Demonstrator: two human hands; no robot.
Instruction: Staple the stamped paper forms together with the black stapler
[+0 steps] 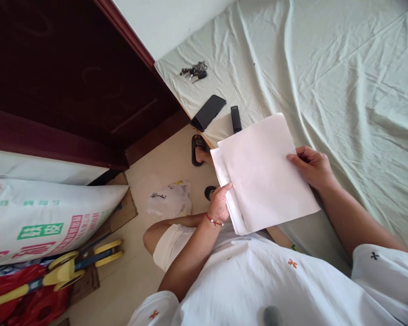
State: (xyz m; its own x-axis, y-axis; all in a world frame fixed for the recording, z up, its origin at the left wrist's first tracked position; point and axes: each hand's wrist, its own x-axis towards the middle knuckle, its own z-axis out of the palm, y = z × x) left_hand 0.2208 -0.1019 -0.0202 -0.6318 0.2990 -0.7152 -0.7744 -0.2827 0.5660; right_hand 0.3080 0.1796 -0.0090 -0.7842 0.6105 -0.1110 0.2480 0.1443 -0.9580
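A stack of white paper sheets (pixel 265 172) is held up over my lap, with a blank sheet on top. Along its left side several lower sheets peek out, and faint print shows on one of them. My left hand (pixel 220 203) is closed on the stack's lower left edge, thumb lying on top. At the right edge my right hand (pixel 313 167) pinches the top sheet between thumb and bent fingers; how many sheets it grips is hidden. A red bracelet (pixel 214 220) circles my left wrist.
On the pale bedsheet (pixel 333 81) lie a bunch of keys (pixel 199 70), a black phone-like case (pixel 208 112) and a small black device (pixel 235 118). A plastic bag (pixel 170 199) rests on the floor. Left stand a printed sack (pixel 71 226) and a yellow wheeled object (pixel 66 269).
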